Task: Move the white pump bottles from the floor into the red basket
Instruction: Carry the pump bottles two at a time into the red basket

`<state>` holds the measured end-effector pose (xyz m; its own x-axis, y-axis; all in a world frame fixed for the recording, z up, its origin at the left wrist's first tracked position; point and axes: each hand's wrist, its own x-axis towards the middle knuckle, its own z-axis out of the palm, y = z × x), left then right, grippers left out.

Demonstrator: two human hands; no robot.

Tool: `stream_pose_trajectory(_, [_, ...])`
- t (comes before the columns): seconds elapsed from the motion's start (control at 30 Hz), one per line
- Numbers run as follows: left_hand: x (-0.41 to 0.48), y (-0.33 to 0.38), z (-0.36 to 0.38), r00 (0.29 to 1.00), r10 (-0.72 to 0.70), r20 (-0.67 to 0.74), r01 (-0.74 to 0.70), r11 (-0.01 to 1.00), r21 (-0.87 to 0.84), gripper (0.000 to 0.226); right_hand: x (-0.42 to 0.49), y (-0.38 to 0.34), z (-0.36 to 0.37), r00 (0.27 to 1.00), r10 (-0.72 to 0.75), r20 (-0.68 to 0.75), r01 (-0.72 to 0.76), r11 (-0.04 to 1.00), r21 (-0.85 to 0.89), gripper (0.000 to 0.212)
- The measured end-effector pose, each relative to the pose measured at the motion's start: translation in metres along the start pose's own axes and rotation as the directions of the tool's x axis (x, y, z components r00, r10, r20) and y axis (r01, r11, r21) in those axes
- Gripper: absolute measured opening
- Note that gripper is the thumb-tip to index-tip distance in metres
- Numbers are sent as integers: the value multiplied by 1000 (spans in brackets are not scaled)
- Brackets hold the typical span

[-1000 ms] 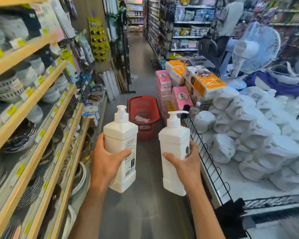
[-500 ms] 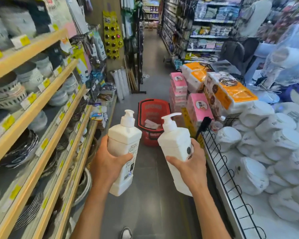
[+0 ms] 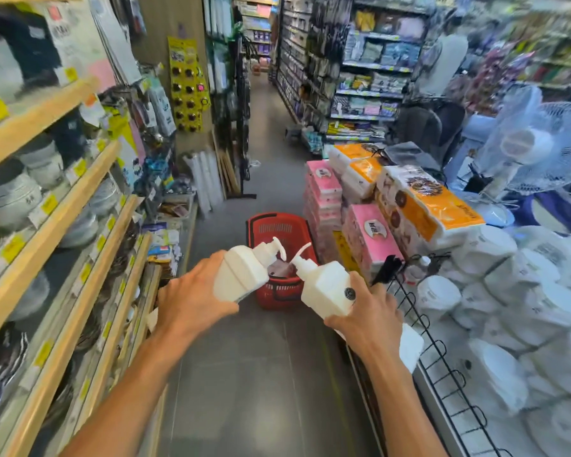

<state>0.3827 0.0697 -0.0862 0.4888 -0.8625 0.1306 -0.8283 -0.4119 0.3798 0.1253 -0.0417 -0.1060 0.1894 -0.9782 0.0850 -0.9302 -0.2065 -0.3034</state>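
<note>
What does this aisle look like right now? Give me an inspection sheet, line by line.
Surface: grey floor, basket standing on it.
Job's things: left bottle and right bottle tilted, pumps toward basket, not in it.
Clutter: tissue packs stacked right of basket.
Grippers: left hand grips left bottle; right hand grips right bottle.
Cables: nothing seen.
Surroundings: dish shelves left, white packs right, fan beyond.

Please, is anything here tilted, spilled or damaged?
The left hand grips one white pump bottle and the right hand a second bottle; both are tilted, pumps toward the red basket on the floor. No spill or damage shows.
</note>
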Motion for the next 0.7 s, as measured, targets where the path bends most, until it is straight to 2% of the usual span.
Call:
stream_pose_trajectory(0.33, [107,2,30,993,76,85,-87,988,130,95,114,-19,39,995,-10,95,8,1000,19,97])
stream_pose_trajectory(0.7, [216,-11,53,989,-1,147,-17,992,122,94,235,-52,81,984,-44,173,38,998,41,97])
